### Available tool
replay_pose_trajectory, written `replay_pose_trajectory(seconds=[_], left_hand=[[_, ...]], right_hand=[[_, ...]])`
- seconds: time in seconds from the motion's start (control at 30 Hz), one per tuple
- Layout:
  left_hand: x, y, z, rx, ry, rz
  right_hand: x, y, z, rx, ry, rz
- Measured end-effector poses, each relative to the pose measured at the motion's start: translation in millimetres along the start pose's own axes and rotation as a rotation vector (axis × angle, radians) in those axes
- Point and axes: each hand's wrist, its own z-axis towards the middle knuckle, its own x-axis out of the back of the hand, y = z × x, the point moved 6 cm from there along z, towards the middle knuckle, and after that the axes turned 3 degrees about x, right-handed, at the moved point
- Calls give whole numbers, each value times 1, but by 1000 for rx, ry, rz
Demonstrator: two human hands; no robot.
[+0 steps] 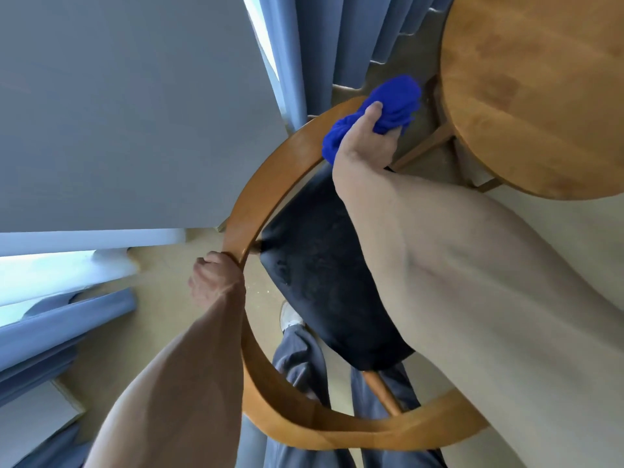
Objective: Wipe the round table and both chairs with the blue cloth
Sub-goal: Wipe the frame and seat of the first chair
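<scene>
The blue cloth [378,109] is gripped by the right hand [368,140] against the chair [256,201] rail; the rail is clasped by the left hand [212,275].

Blue curtains [337,45] flank a grey wall [135,113] above beige floor [162,268].

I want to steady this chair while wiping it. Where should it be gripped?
Grip the chair's curved wooden rail from its outer side, as the left hand does: it is slim enough for fingers to wrap, and clear of the blue cloth.
</scene>
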Motion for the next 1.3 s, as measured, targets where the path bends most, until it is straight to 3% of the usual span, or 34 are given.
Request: replay_pose_trajectory(seconds=[0.23, 0.33, 0.43, 0.57, 0.67, 0.73, 0.8, 0.9, 1.0, 1.13, 1.3], left_hand=[[4, 2, 1, -27, 15, -33], [4, 1, 1, -7, -4, -43], [3, 0, 2, 12, -36, -48], [1, -3, 3, 41, -98, -111], [-5, -8, 8, 121, -262, -256], [-8, -19, 18, 212, -349, -448], [-8, -53, 38, 354, -338, -591], [-5, -113, 57, 483, -314, -592], [6, -153, 58, 480, -282, -536], [18, -180, 41, 479, -289, -541], [16, -183, 19, 407, -310, -554]], right_hand=[[-16, -33, 10, 463, 41, -791], [-49, -48, -11, 826, -84, -1066], [-90, -37, -61, 1115, -347, -1226], [-128, 11, -139, 1114, -786, -1472], [-134, 48, -190, 1110, -1057, -1640], [-134, 62, -211, 1169, -1113, -1718], [-128, 71, -225, 1213, -1152, -1739], [-111, 81, -242, 1334, -1168, -1700], [-89, 95, -275, 1400, -1230, -1692], [-35, 141, -326, 1455, -1449, -1774], [27, 157, -349, 1436, -1622, -1622]])
